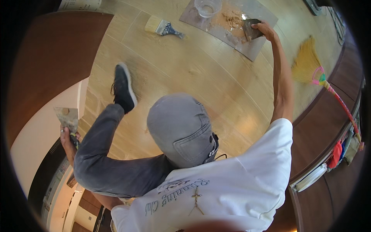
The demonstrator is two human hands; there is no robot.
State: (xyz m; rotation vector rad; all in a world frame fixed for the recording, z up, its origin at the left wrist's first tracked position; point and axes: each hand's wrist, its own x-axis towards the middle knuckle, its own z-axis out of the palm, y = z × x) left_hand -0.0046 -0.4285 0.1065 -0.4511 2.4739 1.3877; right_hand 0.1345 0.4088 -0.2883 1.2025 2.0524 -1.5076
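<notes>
My left hand point(68, 142) is closed round the handle of a putty knife point(66, 118), beside my raised knee at the far left. A small brownish lump sits on its wide metal blade. At the far right my right arm is stretched out, and my right hand point(266, 30) grips a dark, flat scraper point(252, 29). The scraper is over a grey board point(247, 48) on the floor, at the edge of a wet, pinkish-brown heap of putty point(232, 19). A clear plastic tub point(208, 7) stands on the same board, left of the heap.
A wide brush point(164, 28) with pale bristles lies on the wood-look floor point(185, 65). To the right is a straw broom point(308, 63) with a red handle. Brown panels point(58, 58) rise at the left. Coloured cloths point(340, 152) hang at the right.
</notes>
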